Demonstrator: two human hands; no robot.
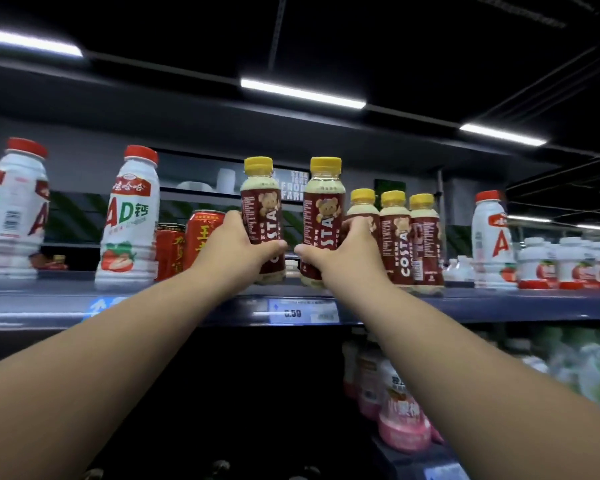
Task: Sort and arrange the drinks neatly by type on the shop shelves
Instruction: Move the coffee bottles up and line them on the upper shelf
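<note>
Two bare arms reach up past the pink bottles (402,417) on the lower shelf and over the price tag (303,311) on the shelf edge (187,306). The left hand (234,242) wraps one yellow-capped Costa bottle (262,202), and the right hand (347,247) wraps its twin (324,209). Both are upright, side by side at the shelf front; lifted or standing, I can't tell. Just right, three more Costa bottles (395,233) stand in a row. Red cans (201,233) and a white AD bottle (129,216) sit left. This looks like the grouping step. Next, tuck the pair against that row, labels forward, clear of the cans.
</note>
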